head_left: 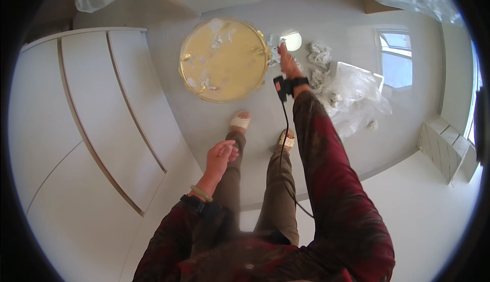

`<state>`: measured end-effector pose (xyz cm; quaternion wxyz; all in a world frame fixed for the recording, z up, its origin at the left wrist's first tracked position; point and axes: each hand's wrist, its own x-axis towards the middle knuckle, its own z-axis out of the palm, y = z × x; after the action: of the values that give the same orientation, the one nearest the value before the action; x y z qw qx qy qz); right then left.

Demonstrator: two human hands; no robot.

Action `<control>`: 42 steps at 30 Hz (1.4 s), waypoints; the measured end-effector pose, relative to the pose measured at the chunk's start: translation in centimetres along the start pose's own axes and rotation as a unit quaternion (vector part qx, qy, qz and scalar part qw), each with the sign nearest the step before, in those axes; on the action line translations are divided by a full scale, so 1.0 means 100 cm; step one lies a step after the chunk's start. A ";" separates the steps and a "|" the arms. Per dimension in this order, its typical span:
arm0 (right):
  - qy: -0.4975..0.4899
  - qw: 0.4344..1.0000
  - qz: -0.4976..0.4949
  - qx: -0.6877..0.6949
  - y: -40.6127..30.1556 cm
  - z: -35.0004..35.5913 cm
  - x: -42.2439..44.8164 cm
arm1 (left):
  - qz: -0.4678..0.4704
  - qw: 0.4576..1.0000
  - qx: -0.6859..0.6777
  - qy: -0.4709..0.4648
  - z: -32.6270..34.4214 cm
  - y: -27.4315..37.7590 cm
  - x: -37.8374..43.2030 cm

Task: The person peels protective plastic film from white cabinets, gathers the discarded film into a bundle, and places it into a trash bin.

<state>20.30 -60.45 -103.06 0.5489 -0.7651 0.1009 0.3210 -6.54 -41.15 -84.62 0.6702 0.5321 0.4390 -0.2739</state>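
My right hand (288, 61) reaches forward over the floor, with nothing plainly held; its fingers look extended, seen edge-on. Beyond its fingertips lies a small round white object (292, 41) that looks bright. Just left of the hand stands a round, gold-coloured table or tray (237, 63) with an ornate rim, and scraps of white material lie on its top. Crumpled white paper or plastic (274, 48) lies between its rim and my right hand. My left hand (222, 156) hangs above my left leg with its fingers loosely curled, and nothing shows in it.
Crumpled white wads (319, 55) and clear plastic film (352, 90) lie on the grey floor at right, around a white panel or tray (377, 78). White cabinets (115, 102) line the left. Marbled boxes or panels (444, 148) stand at far right. A black cable (287, 128) hangs from my right wrist.
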 end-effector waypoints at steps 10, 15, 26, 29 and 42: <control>-0.112 0.992 0.026 0.048 -0.018 0.005 0.074 | 0.037 0.998 -0.043 -0.021 0.018 -0.004 0.033; -0.111 0.987 0.115 -0.029 -0.043 -0.004 0.025 | 0.141 0.982 0.123 -0.015 0.024 0.004 0.063; 0.077 0.957 0.093 0.263 -0.060 0.000 -0.115 | 0.257 0.833 0.468 -0.143 0.068 0.078 0.104; 0.055 0.957 0.095 0.270 -0.044 0.000 -0.171 | 0.304 0.820 0.473 -0.105 0.028 0.083 0.142; 0.443 0.735 0.483 0.174 0.186 -0.013 -0.747 | 0.126 0.884 0.451 -0.004 0.014 0.142 0.153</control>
<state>-46.41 -83.39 -72.25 0.3370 -0.5604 0.7426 0.1448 12.87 -36.91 -91.33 0.3884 0.8266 0.1952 -0.3574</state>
